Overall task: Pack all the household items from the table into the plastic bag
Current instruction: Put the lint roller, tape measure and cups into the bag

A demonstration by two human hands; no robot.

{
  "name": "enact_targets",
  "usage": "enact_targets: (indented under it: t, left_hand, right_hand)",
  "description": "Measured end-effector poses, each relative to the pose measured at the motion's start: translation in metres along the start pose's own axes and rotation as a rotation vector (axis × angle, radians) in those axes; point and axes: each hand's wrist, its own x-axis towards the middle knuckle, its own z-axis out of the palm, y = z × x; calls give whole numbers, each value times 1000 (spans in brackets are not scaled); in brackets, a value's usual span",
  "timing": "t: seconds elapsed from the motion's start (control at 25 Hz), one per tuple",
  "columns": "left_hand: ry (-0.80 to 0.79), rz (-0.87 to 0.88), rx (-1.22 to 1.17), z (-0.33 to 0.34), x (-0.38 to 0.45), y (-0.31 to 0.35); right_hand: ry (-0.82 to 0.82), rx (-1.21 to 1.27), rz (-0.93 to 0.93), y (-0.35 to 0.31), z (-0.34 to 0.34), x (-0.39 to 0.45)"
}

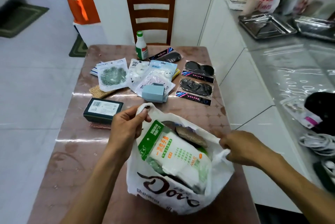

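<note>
Left hand (126, 124) pinching one handle of the plastic bag (163, 187), fingers curled round it. Right hand (235, 146) gripping the other handle, curled tight too. Bag mouth pulled wide between them, near edge of the table (63, 160). Inside already: a green-and-white pack of gloves (174, 153), with something brown and dark tucked behind it.

Just past the left hand, a dark box (103, 108). Further out, a small blue box (154, 94), flat clear packets (111, 77), black pairs in wrappers (196, 84), and a green-capped bottle (141, 47) at the far edge, in front of a wooden chair (150, 15).

Step now, most likely: holding the bag open for more. Lots left to pack. Next, probably: let go with one hand, keep the mouth open with the other, grab the closest thing, maybe the dark box, and drop it in.
</note>
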Motion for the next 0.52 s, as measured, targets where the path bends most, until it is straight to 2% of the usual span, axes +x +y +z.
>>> enact_targets:
  t: [0.08,0.12,0.16,0.24,0.28,0.32,0.4,0.48,0.52]
  left_hand:
    - [1,18,-42,-5,0,10]
    - [6,27,-60,-5,-4,13]
    - [17,31,-66,-6,-7,14]
    - [72,2,-40,-7,-13,9]
    - [98,-24,-18,-10,-14,10]
    - [90,-33,-7,-13,-12,14]
    - [-41,6,11,-15,-9,33]
    - [-182,83,-26,-9,-9,55]
    - [-193,81,-67,-6,-9,63]
  right_hand:
    - [515,473,25,0,-22,-9]
    - [700,705,97,-7,-26,-12]
    - [763,937,210,-20,-28,-16]
    - [586,1453,395,-46,-20,-15]
    - [491,1679,433,-59,-18,-13]
    - [467,1823,431,-66,-20,-12]
    - [584,1924,350,-63,-31,-21]
    - [709,2091,175,-46,-50,-36]
    - [714,2198,96,-37,-60,-43]
